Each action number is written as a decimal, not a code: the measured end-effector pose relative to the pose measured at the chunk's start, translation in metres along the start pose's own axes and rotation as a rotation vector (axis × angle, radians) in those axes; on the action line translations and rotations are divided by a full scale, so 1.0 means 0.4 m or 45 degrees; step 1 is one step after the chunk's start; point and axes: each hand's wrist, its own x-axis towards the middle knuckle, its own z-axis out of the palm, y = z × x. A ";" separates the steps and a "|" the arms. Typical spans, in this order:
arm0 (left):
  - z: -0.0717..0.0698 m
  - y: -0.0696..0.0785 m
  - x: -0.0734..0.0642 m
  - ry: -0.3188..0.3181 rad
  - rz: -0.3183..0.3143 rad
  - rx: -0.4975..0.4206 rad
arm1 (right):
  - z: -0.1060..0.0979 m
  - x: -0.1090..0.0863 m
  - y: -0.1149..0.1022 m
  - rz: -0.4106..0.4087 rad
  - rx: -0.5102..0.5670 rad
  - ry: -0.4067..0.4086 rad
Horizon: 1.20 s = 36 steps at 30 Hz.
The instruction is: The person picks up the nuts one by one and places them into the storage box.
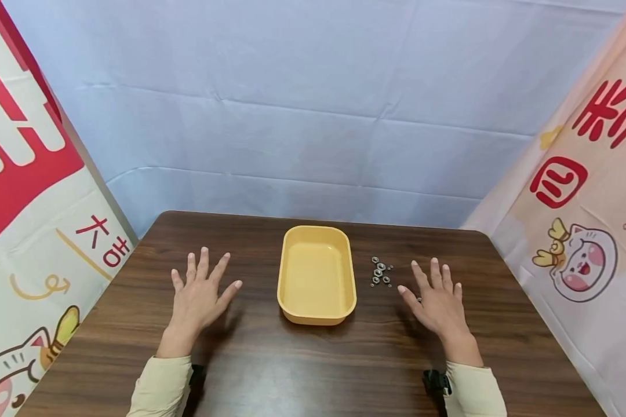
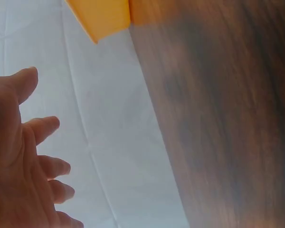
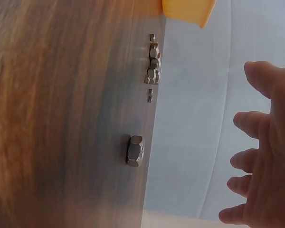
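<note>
A yellow rectangular tray [image 1: 317, 314] stands in the middle of the dark wooden table, with nothing inside it. Several metal hex nuts [image 1: 378, 272] of different sizes lie in a loose cluster to its right. One more nut [image 3: 136, 151] sits apart from them, mostly covered by the right hand in the head view. My left hand [image 1: 198, 301] is spread over the table left of the tray, holding nothing. On the other side, my right hand [image 1: 438, 304] hovers with fingers apart, close to the nuts and above the lone one.
The wooden table [image 1: 292, 370] ends at a rounded far edge. Behind it hangs a pale, creased cloth [image 1: 302, 116]. Printed banners with red characters flank both sides, a left banner [image 1: 36, 231] and a right banner [image 1: 594, 191].
</note>
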 end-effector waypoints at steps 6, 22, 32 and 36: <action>0.000 -0.001 0.004 0.053 0.049 0.058 | 0.000 0.000 0.003 -0.135 -0.060 0.155; -0.001 0.035 -0.013 0.049 -0.096 -0.052 | -0.018 -0.002 -0.023 0.110 0.095 -0.060; 0.007 0.073 -0.009 -0.025 -0.261 -0.249 | 0.005 0.013 -0.035 0.279 0.296 -0.130; 0.013 0.085 -0.006 -0.023 -0.309 -0.285 | 0.024 0.021 -0.033 0.288 0.393 -0.108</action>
